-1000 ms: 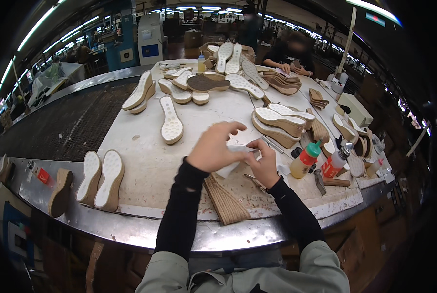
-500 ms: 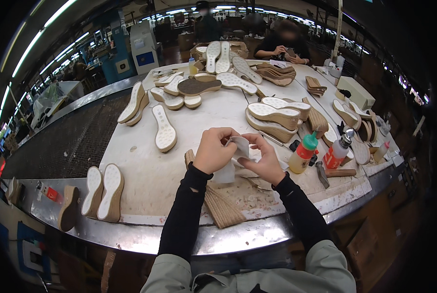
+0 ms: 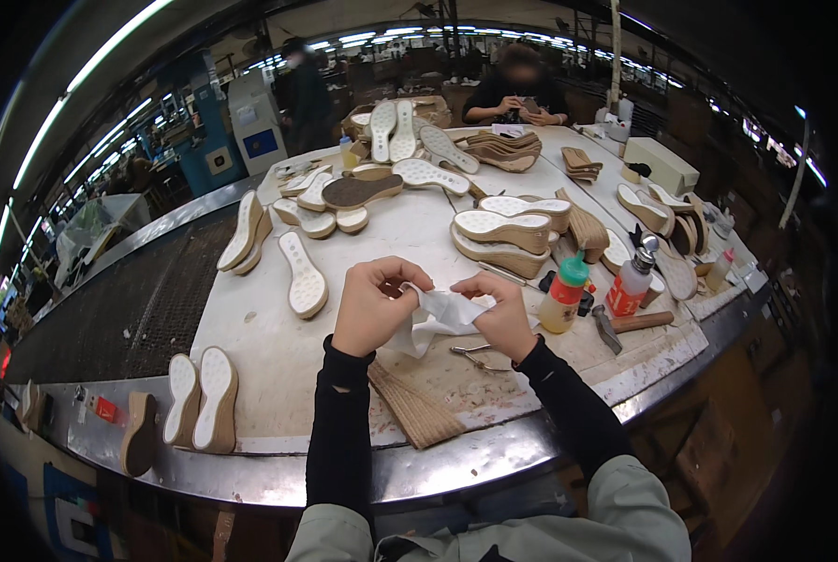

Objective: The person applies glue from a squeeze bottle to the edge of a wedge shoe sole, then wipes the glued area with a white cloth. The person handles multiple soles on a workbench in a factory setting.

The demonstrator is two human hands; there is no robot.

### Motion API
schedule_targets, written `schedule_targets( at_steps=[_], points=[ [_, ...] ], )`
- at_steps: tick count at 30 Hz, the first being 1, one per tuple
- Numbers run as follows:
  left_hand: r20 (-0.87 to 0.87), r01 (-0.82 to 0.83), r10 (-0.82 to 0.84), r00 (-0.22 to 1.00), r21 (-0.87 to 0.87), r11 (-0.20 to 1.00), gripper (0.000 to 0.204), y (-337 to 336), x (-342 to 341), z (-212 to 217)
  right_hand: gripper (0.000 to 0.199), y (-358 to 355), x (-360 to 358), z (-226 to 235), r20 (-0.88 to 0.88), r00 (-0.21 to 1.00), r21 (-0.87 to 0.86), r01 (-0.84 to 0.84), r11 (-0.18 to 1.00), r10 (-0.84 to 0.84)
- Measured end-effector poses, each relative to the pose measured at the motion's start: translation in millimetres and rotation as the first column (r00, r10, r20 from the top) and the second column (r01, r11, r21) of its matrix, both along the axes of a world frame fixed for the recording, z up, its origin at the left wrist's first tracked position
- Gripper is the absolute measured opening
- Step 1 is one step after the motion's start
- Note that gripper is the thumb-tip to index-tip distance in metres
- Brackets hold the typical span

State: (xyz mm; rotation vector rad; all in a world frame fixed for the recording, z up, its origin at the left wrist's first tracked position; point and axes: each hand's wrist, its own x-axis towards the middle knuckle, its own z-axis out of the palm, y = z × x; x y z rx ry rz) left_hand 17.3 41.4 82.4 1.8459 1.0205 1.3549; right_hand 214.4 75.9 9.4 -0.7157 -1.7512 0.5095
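A crumpled white cloth (image 3: 438, 317) is stretched between my two hands, above the near middle of the table; it could also be a soft paper wipe. My left hand (image 3: 374, 304) pinches one side of it with thumb and fingers. On the other side, my right hand (image 3: 496, 311) has a pinch hold too. Beneath my left wrist lies a tan woven wedge piece (image 3: 414, 405), partly hidden by the hand and cloth. Metal pliers (image 3: 478, 357) rest on the table just below my right hand.
Wedge soles with white tops (image 3: 501, 227) are piled beyond my right hand. A green-capped bottle (image 3: 565, 295), a pump bottle (image 3: 631, 281) and a hammer (image 3: 625, 323) stand or lie to the right. Another pair of soles (image 3: 215, 398) sits at the left front edge. A person (image 3: 517, 94) works across the table.
My hands have moved apart, pulling the white cloth out wider between them. The whole view has shifted slightly, and a standing person in the background appears further left.
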Motion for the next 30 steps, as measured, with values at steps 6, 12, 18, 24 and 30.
schedule_targets(
  at_steps=[6,12,18,24,30],
  points=[
    [-0.022,0.035,-0.034,0.999,0.01,0.999,0.018,6,0,-9,0.013,0,5,-3,-0.301,0.953,-0.253,-0.116,0.96,0.036],
    [-0.309,0.042,-0.037,0.95,0.009,0.999,0.017,11,21,-25,0.009,-14,-11,32,-0.825,0.546,-0.271,-0.608,0.746,0.145],
    [-0.327,0.102,-0.069,0.943,0.083,0.991,0.033,3,31,-14,0.018,-9,28,97,-0.934,0.184,0.041,-0.797,0.603,0.306],
    [-0.212,-0.049,0.066,0.975,0.083,0.995,0.032,-9,-5,2,0.027,-77,120,188,-0.544,0.397,0.352,-0.692,0.631,0.739],
    [-0.113,-0.154,0.169,0.979,0.129,0.98,0.031,-29,-31,22,0.024,-113,198,191,-0.452,0.872,0.123,-0.145,0.982,0.186]
  ],
)
